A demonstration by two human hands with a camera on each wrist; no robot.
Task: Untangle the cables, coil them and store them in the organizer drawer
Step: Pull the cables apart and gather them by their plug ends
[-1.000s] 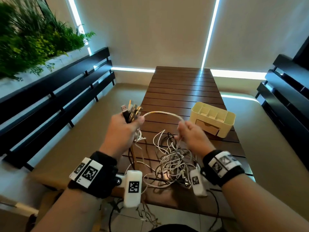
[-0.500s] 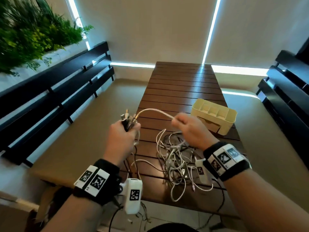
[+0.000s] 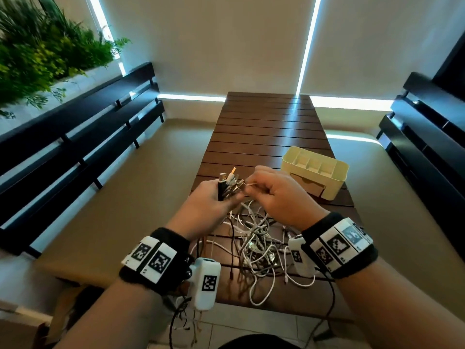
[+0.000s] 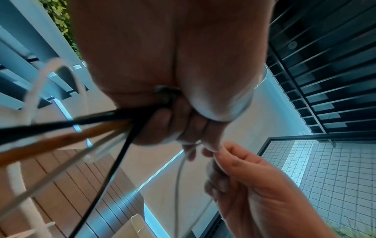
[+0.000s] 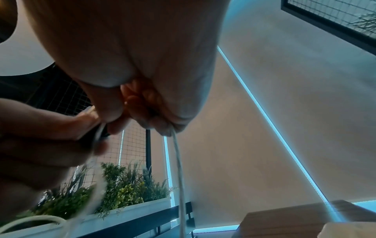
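Pale blinds with thin lines of daylight at their edges close off the far side of the room, dark slatted benches run along both sides, and a planter of green foliage sits high on the left. Down the middle stretches a long slatted wooden desk. On its right side stands the cream organizer, with open compartments on top and its drawer in the front face, closed as far as the head view shows. Nearer the person, a tangle of cables, mostly white with a few dark ones, lies heaped on the desk, with loops trailing toward and over the near edge. Above that heap the left hand is raised, its fingers curled tight around a bundle of cable ends whose plugs stick up out of the fist; in the left wrist view black, orange and white strands fan out from beneath the grip. Just beside it, the right hand has its fingers pinched on a thin white cable, right at the left hand's fingertips, and the strand drops from the pinch toward the heap. Both wrists wear black bands with square printed markers, and a small white camera unit hangs below each.
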